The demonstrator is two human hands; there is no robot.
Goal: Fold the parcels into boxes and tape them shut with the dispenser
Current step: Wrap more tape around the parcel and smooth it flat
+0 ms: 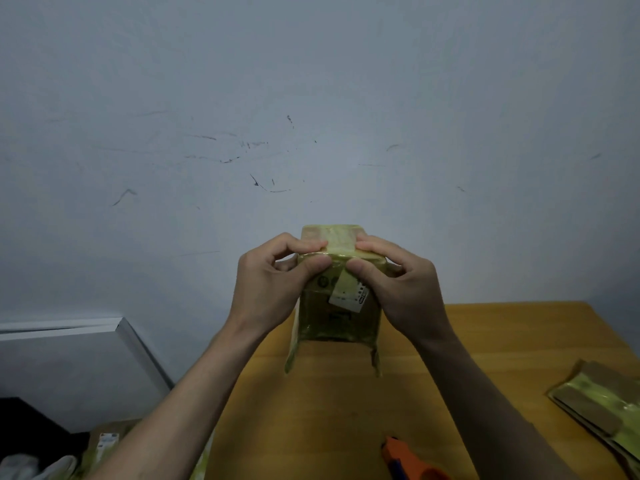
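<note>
You held the box (337,289) up in the air, above the far part of the wooden surface (346,410). Your left hand (273,282) and your right hand (398,282) both had their fingers curled over its top edge. Your thumbs pressed on the near side, close together, so both hands were holding the box tight.

Here is what could have gone wrong. The bottom flaps hung loose and open. If you had squeezed too hard, the thin box might have bent in. The old shiny tape on it could have made your fingers slip. The white label (348,296) looked half peeled and might have torn off.

The dispenser (403,460) lay near you on the surface, well apart from the box, so you would have needed a free hand to reach it. It was cut off at the bottom edge. A flat parcel (595,400) lay at the right, also cut off. The print on the label was too small to read. The dark things at the bottom left were hard to make out.
</note>
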